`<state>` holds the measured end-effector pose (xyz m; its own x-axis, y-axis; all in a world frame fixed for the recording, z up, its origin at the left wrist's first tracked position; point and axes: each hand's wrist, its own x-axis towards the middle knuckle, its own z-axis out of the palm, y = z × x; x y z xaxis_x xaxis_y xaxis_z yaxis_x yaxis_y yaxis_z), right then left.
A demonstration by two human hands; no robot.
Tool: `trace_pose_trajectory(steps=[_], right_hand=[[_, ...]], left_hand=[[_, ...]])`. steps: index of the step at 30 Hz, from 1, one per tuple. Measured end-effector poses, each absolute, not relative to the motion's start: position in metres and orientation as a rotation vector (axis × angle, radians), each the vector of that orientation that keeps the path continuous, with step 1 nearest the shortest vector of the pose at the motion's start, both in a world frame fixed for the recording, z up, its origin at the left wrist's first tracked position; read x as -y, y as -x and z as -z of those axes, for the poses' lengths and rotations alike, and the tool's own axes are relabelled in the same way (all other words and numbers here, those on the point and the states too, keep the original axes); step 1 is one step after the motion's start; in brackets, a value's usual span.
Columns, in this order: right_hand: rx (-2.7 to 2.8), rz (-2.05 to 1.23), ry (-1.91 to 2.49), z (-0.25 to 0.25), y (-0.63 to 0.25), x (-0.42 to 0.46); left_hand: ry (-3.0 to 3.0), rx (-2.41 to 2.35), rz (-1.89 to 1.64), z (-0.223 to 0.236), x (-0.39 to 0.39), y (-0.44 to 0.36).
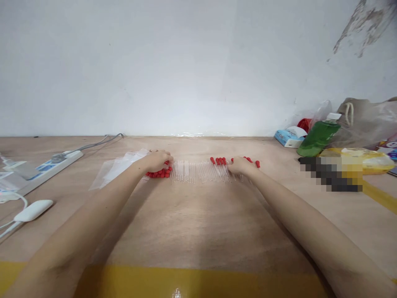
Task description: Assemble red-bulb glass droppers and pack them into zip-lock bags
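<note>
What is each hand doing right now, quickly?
Left hand: at the pile of red caps; grip can't be told.
Right hand: at the clear tubes; whether it holds one can't be told.

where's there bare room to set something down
Widest: the wood between your forearms, from the clear tubes to the yellow band. A narrower strip lies between tubes and wall. It's crowded at the tubes and red caps, by the power strip on the left, and around the green bottle on the right.

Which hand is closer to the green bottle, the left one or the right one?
The right. The right hand is left of the green bottle, among the clear tubes. The left hand is much farther left, at the red caps.
</note>
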<state>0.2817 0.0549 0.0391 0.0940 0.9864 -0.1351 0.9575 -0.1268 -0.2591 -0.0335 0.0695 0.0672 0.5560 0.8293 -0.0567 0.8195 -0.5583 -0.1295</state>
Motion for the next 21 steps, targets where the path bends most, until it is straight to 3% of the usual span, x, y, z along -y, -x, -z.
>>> trace_pose_trajectory(steps=[5, 13, 21], right_hand=[[1.952, -0.204, 2.053, -0.033, -0.287, -0.046], [2.186, 0.123, 1.111, -0.001, -0.28, -0.002], [2.252, 0.169, 0.909, 0.013, -0.276, 0.014]], left_hand=[[2.802, 1.48, -0.002, -0.066, -0.07, 0.04], [2.848, 1.628, 0.61, -0.063, -0.046, 0.038], [2.66, 1.131, 0.215, -0.046, -0.038, 0.04]])
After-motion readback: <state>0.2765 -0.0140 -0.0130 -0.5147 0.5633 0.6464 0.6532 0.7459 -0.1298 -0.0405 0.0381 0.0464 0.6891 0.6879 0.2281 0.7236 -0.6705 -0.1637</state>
